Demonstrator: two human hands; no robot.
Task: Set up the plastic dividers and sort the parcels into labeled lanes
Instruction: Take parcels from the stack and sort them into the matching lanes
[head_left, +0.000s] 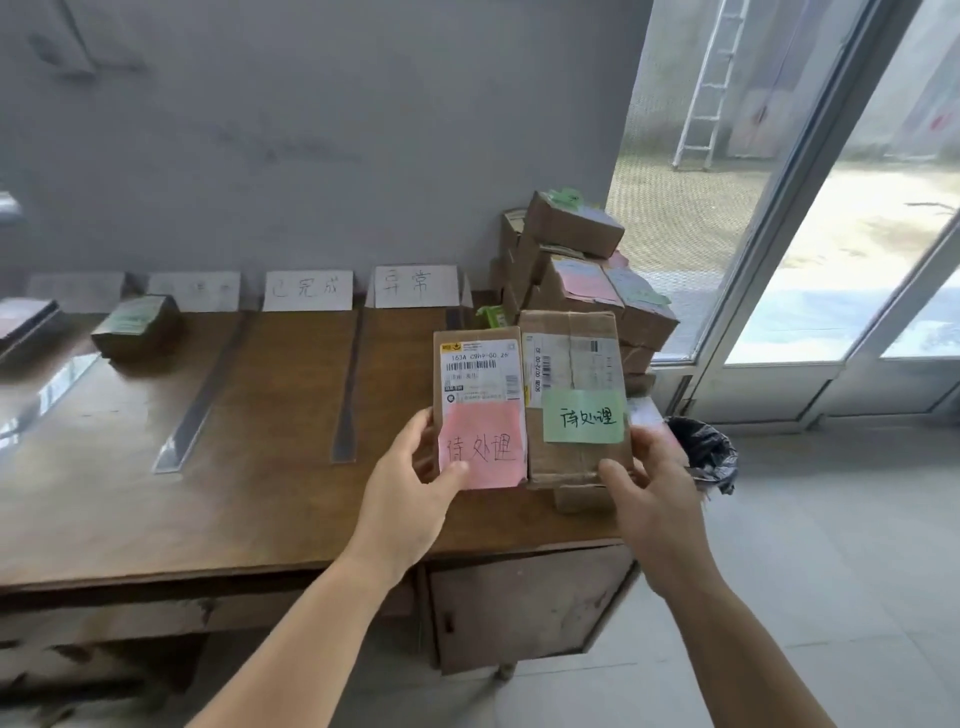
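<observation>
We see matt brown cardboard parcels (571, 395) bearing paper notes (480, 447), clear glossy plastic dividers (200, 410), and a worn, faintly shiny wooden table (260, 499).

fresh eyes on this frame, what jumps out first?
Front and centre, the left hand and right hand each hold up a cardboard parcel side by side: one with a pink note, one with a green note. Behind them at the desk's right end sits a leaning parcel pile; paper lane signs line the wall.

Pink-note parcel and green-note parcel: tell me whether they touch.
Touching. The head view shows the pink-note parcel and the green-note parcel held side by side, their long edges pressed together with no gap visible.
</observation>
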